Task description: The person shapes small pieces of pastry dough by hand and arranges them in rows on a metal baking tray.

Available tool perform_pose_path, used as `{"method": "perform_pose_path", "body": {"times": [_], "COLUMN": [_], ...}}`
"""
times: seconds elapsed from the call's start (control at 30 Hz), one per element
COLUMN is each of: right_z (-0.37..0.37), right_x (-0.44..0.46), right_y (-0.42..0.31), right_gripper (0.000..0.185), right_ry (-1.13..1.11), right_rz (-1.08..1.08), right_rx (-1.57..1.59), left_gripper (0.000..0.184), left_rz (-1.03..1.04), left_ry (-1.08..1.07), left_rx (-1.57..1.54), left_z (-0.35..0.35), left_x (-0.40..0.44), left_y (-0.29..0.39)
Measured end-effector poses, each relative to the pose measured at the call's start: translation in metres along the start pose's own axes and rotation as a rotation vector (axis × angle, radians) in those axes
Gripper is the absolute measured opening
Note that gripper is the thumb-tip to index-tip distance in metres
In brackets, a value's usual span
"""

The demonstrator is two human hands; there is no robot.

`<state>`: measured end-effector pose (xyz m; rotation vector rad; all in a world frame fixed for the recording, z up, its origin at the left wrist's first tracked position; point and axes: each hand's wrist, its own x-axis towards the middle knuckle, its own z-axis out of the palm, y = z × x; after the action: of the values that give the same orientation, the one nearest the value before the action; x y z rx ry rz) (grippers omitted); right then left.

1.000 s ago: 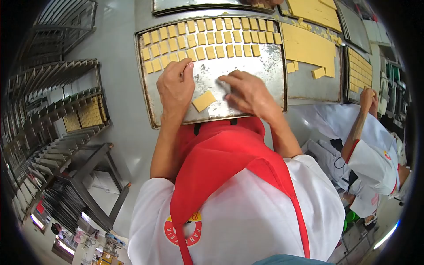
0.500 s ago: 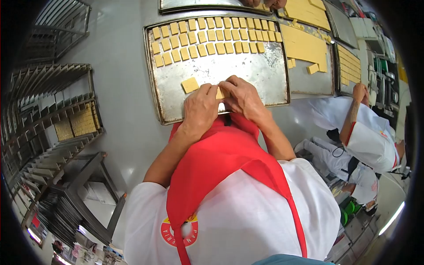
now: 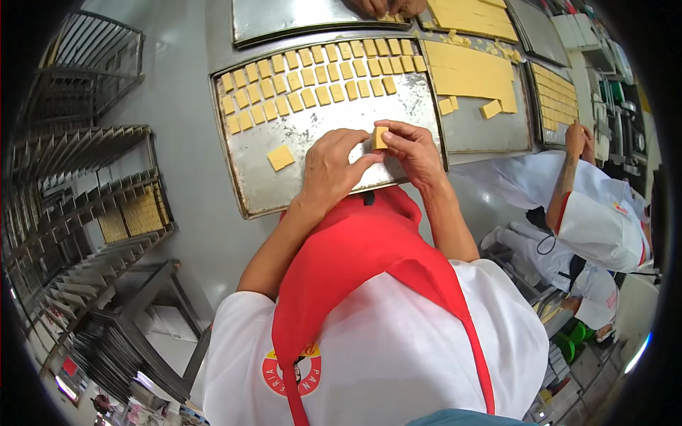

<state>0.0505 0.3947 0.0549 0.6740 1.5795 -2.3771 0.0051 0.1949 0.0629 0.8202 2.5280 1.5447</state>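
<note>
My right hand [image 3: 413,153] pinches a small yellow dough piece [image 3: 378,139] between thumb and fingers, above the front of a metal baking tray [image 3: 266,188]. My left hand [image 3: 330,165] is beside it on the left, thumb and forefinger apart, fingertips close to the piece; it does not appear to hold anything. Further left on the tray lies a larger flat square of dough [image 3: 280,157]. Rows of small rectangular dough pieces [image 3: 323,95] fill the tray's far half.
Right of my tray, another tray [image 3: 490,135] carries a dough sheet [image 3: 472,74] and offcuts. A co-worker's hands [image 3: 387,7] are at a far tray [image 3: 298,21]. Another person [image 3: 597,220] stands to the right, near a tray of cut dough [image 3: 555,99]. Metal racks [image 3: 85,170] stand left.
Both hands were close together around a dough piece. My left hand has now come away to the left, and the piece is turned up in my right fingers. The tray sits lower and further left in view.
</note>
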Motion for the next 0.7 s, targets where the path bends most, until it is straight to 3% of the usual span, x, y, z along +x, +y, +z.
{"method": "perform_pose_path", "body": {"times": [0.23,0.33,0.4,0.63,0.7], "right_z": [-0.036,-0.048,-0.053,-0.077,-0.086], "right_x": [0.003,0.008,0.011,0.03,0.035], "right_y": [-0.022,-0.032,-0.035,-0.04,-0.041], "right_gripper": [0.033,0.032,0.032,0.033,0.036], "right_ry": [-0.058,-0.069,-0.04,-0.052,-0.111], "right_rz": [0.038,0.06,0.077,0.06,0.102], "right_rx": [0.038,0.025,0.018,0.149,0.162], "left_gripper": [0.026,0.025,0.024,0.02,0.015], "left_rz": [0.03,-0.096,0.08,0.077,-0.173], "left_ry": [-0.051,-0.074,0.048,0.077,-0.03], "left_rx": [-0.131,-0.131,-0.028,0.05,-0.182], "left_z": [0.036,0.051,0.062,0.081,0.077], "left_x": [0.027,0.034,0.04,0.058,0.061], "left_y": [0.003,0.01,0.014,0.022,0.025]}}
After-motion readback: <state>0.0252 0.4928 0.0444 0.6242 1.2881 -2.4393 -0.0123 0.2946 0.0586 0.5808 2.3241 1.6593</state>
